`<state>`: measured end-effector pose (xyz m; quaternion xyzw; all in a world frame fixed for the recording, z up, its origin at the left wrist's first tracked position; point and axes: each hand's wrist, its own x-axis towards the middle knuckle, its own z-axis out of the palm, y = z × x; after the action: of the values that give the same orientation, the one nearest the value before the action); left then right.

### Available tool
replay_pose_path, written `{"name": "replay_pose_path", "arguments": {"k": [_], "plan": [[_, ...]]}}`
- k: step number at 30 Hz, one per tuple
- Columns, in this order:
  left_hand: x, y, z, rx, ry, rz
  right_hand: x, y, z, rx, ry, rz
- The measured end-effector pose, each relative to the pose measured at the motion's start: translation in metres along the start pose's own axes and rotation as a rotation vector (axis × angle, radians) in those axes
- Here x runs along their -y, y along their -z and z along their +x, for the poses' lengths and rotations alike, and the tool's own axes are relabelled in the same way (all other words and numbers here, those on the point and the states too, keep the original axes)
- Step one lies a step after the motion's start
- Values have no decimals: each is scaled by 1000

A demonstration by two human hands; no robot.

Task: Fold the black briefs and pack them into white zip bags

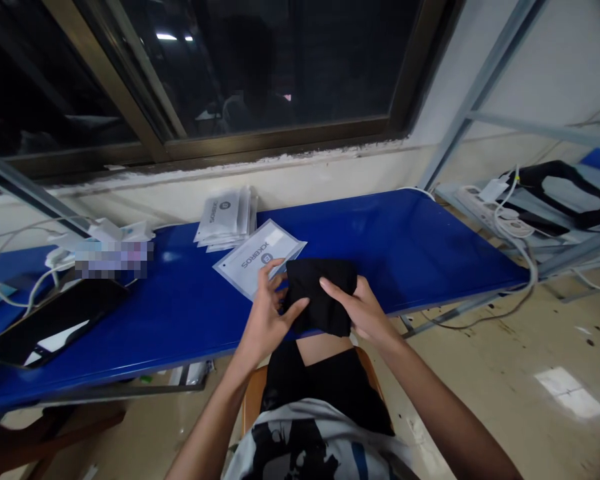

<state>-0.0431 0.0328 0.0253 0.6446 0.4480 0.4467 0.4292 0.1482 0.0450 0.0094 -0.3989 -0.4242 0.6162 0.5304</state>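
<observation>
A folded black cloth (320,293), its exact kind unclear, is held over the front edge of the blue table. My right hand (367,310) grips its right side, thumb on top and fingers behind. At the cloth's left edge, my left hand (270,307) has its thumb on the fabric and its bent fingers along the side, holding it loosely. Just behind my left hand lies a pale printed plastic bag (247,260), flat on the table. Further back is a stack of similar packed bags (225,217).
The blue table (405,247) runs below a dark window (290,67). On the left lie a black phone-like slab (65,320) and a power strip with white plugs (110,230). Another power strip (495,207), cables and black straps (570,187) are on the right-hand rack.
</observation>
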Motion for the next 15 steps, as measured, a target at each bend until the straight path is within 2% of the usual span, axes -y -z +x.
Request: {"name": "replay_pose_path", "arguments": {"k": [2, 6, 8, 13, 15], "plan": [[-1, 4, -1, 53, -12, -73, 1, 1, -2, 13, -14, -12], [-7, 15, -2, 139, -31, 99, -3, 3, -2, 24, 3, 2], [-10, 21, -2, 158, -8, 94, -5, 2, -3, 59, -4, 12], [-9, 45, 1, 352, 86, -95, 0, 5, -11, 266, -202, 152], [-5, 55, 4, 384, 48, -98, 2, 8, -14, 229, -290, 196]]}}
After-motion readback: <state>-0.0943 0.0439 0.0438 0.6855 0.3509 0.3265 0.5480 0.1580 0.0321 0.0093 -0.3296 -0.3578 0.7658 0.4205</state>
